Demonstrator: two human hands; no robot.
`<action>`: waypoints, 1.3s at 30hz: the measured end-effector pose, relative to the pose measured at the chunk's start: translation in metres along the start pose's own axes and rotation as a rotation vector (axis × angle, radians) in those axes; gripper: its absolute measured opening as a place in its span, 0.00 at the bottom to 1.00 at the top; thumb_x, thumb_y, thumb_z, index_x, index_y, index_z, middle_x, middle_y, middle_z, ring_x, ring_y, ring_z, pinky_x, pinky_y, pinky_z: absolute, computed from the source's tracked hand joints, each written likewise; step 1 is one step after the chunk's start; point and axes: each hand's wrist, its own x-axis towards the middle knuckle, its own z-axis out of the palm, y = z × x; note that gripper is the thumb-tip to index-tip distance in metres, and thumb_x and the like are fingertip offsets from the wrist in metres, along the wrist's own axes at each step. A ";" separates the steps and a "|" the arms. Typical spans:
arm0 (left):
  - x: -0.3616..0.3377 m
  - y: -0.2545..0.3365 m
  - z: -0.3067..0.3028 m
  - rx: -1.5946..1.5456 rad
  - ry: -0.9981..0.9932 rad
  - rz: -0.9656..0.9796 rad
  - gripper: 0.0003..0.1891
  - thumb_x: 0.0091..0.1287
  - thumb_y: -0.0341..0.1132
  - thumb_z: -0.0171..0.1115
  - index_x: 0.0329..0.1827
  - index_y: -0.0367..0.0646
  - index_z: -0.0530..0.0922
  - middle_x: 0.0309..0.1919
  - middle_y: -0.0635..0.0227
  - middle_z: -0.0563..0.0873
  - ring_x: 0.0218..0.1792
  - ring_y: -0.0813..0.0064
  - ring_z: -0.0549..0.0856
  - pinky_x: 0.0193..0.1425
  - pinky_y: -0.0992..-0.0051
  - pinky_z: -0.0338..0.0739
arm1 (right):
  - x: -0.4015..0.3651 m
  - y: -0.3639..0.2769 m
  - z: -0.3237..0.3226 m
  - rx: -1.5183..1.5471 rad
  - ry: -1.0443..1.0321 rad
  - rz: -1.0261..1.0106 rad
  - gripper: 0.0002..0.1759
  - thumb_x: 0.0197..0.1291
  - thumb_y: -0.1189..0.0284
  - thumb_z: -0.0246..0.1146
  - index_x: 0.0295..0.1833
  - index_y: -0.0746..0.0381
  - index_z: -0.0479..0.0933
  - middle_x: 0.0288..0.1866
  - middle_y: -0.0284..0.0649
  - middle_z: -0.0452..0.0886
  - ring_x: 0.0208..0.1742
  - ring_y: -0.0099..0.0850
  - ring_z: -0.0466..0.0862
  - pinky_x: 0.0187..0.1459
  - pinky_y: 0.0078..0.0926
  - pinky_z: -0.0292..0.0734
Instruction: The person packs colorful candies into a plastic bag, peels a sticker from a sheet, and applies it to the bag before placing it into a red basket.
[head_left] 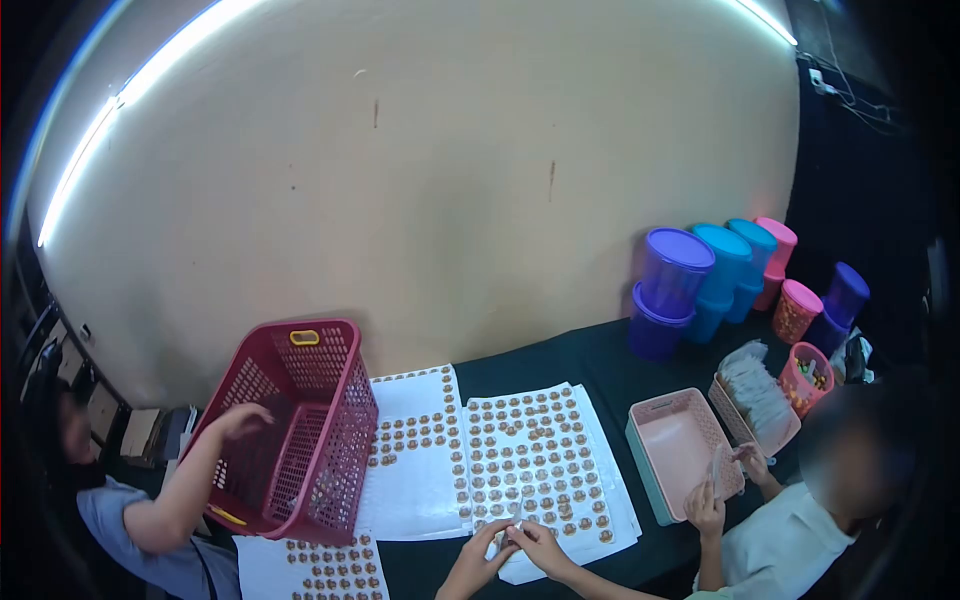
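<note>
My left hand and my right hand meet at the near edge of a white sheet covered with rows of small round brown-and-gold pieces. The fingers of both hands are pinched together around something small, with a pale bit showing at the fingertips; its kind is too small to tell. Just left of it lies another white sheet, with the same round pieces along its edges and in a few rows. A third such sheet is partly under a basket.
A tall maroon plastic basket stands at left, a person's hand reaching into it. On the right another person's hands hold a clear packet near a pink tray. Lidded tubs and a basket of packets stand behind.
</note>
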 end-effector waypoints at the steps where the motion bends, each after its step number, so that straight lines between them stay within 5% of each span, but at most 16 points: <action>1: 0.004 -0.008 -0.003 -0.005 0.015 -0.001 0.20 0.55 0.29 0.62 0.52 0.38 0.72 0.44 0.61 0.80 0.44 0.70 0.80 0.49 0.75 0.72 | 0.002 -0.006 0.001 -0.042 -0.002 -0.038 0.10 0.61 0.68 0.56 0.37 0.65 0.74 0.31 0.31 0.75 0.32 0.17 0.73 0.33 0.13 0.68; 7: 0.019 -0.034 -0.017 -0.117 0.173 0.001 0.10 0.60 0.29 0.58 0.43 0.35 0.78 0.36 0.63 0.83 0.40 0.76 0.81 0.46 0.77 0.73 | 0.031 -0.041 0.005 -0.367 0.043 -0.289 0.13 0.51 0.69 0.66 0.40 0.64 0.74 0.37 0.35 0.72 0.34 0.21 0.74 0.38 0.18 0.69; 9: 0.019 -0.034 -0.016 -0.174 0.201 -0.058 0.09 0.60 0.29 0.58 0.41 0.34 0.78 0.35 0.63 0.83 0.39 0.80 0.80 0.45 0.79 0.74 | 0.034 -0.062 0.009 -0.659 0.239 -0.550 0.16 0.47 0.63 0.68 0.36 0.63 0.76 0.35 0.37 0.71 0.40 0.28 0.73 0.39 0.23 0.69; 10: 0.017 -0.034 -0.017 -0.175 0.190 -0.064 0.09 0.60 0.29 0.58 0.41 0.34 0.78 0.34 0.64 0.83 0.38 0.80 0.80 0.45 0.79 0.74 | 0.042 -0.063 0.004 -0.947 0.272 -0.780 0.16 0.50 0.61 0.65 0.35 0.62 0.76 0.31 0.37 0.74 0.35 0.31 0.75 0.38 0.25 0.69; 11: 0.018 -0.035 -0.018 -0.178 0.181 -0.065 0.09 0.60 0.29 0.58 0.40 0.33 0.78 0.34 0.64 0.83 0.36 0.80 0.80 0.44 0.79 0.75 | 0.047 -0.058 0.002 -0.952 0.264 -0.778 0.16 0.50 0.61 0.65 0.35 0.62 0.76 0.31 0.37 0.74 0.35 0.31 0.75 0.38 0.25 0.69; 13: 0.017 -0.041 -0.019 -0.190 0.230 -0.098 0.08 0.60 0.28 0.58 0.39 0.34 0.78 0.33 0.65 0.83 0.35 0.80 0.80 0.41 0.80 0.75 | 0.051 -0.058 0.002 -0.829 -0.192 -0.501 0.14 0.50 0.65 0.65 0.34 0.65 0.76 0.23 0.39 0.76 0.22 0.27 0.75 0.26 0.23 0.69; 14: 0.014 -0.045 -0.020 -0.196 0.271 -0.138 0.07 0.60 0.28 0.58 0.39 0.35 0.79 0.32 0.66 0.83 0.33 0.81 0.80 0.38 0.81 0.76 | 0.051 -0.058 0.007 -0.735 -0.221 -0.472 0.14 0.52 0.65 0.63 0.28 0.66 0.74 0.17 0.38 0.76 0.19 0.28 0.76 0.26 0.24 0.69; 17: 0.008 -0.067 -0.019 -0.402 0.401 -0.277 0.06 0.61 0.28 0.57 0.37 0.37 0.80 0.30 0.67 0.83 0.30 0.82 0.80 0.32 0.83 0.76 | 0.041 -0.062 0.026 -0.894 -0.166 -0.514 0.14 0.53 0.65 0.61 0.26 0.66 0.72 0.19 0.40 0.76 0.20 0.32 0.76 0.26 0.26 0.69; 23: 0.003 -0.018 -0.051 -0.229 0.458 -0.154 0.08 0.62 0.32 0.57 0.31 0.35 0.79 0.26 0.70 0.82 0.24 0.86 0.78 0.28 0.86 0.72 | 0.019 -0.063 0.049 -0.806 -0.170 -0.581 0.12 0.54 0.67 0.59 0.26 0.64 0.69 0.20 0.42 0.72 0.23 0.38 0.75 0.25 0.32 0.68; 29: -0.006 -0.007 -0.068 -0.257 0.746 -0.024 0.08 0.62 0.31 0.57 0.30 0.34 0.77 0.21 0.69 0.78 0.14 0.85 0.74 0.15 0.85 0.66 | -0.005 -0.081 0.059 -0.678 -0.256 -0.551 0.10 0.54 0.69 0.58 0.29 0.65 0.68 0.22 0.43 0.74 0.23 0.37 0.76 0.28 0.32 0.70; 30: -0.008 0.020 -0.070 -0.357 0.744 -0.119 0.09 0.63 0.32 0.56 0.28 0.35 0.77 0.22 0.73 0.78 0.20 0.89 0.71 0.24 0.88 0.65 | -0.008 -0.081 0.060 -0.593 -0.281 -0.512 0.11 0.54 0.69 0.58 0.30 0.66 0.69 0.22 0.42 0.74 0.23 0.35 0.76 0.28 0.31 0.70; 34: -0.012 0.010 -0.066 -0.425 0.675 -0.139 0.08 0.65 0.32 0.54 0.33 0.35 0.77 0.24 0.72 0.79 0.22 0.88 0.73 0.25 0.87 0.68 | -0.005 -0.067 0.052 -0.581 -0.301 -0.604 0.10 0.56 0.71 0.57 0.29 0.67 0.71 0.24 0.38 0.74 0.25 0.28 0.76 0.30 0.24 0.70; 36: -0.001 -0.010 -0.052 -0.389 0.778 -0.004 0.08 0.65 0.31 0.52 0.39 0.35 0.76 0.32 0.64 0.81 0.32 0.78 0.80 0.35 0.82 0.74 | -0.003 -0.073 0.047 -0.633 -0.218 -0.685 0.10 0.56 0.71 0.57 0.29 0.67 0.71 0.24 0.38 0.74 0.26 0.28 0.76 0.31 0.24 0.69; 37: 0.000 0.000 -0.043 -0.374 0.802 0.032 0.10 0.63 0.29 0.53 0.45 0.34 0.74 0.36 0.62 0.81 0.42 0.74 0.78 0.47 0.78 0.72 | 0.000 -0.078 0.044 -0.680 -0.149 -0.749 0.10 0.56 0.71 0.57 0.29 0.67 0.72 0.25 0.38 0.75 0.26 0.28 0.76 0.31 0.24 0.69; 39: -0.007 0.001 -0.035 -0.040 0.619 0.110 0.32 0.59 0.39 0.60 0.63 0.37 0.57 0.59 0.57 0.64 0.60 0.65 0.66 0.60 0.69 0.61 | 0.009 -0.077 0.039 -0.432 -0.042 -0.619 0.09 0.59 0.70 0.56 0.32 0.66 0.73 0.26 0.36 0.76 0.28 0.22 0.76 0.30 0.19 0.69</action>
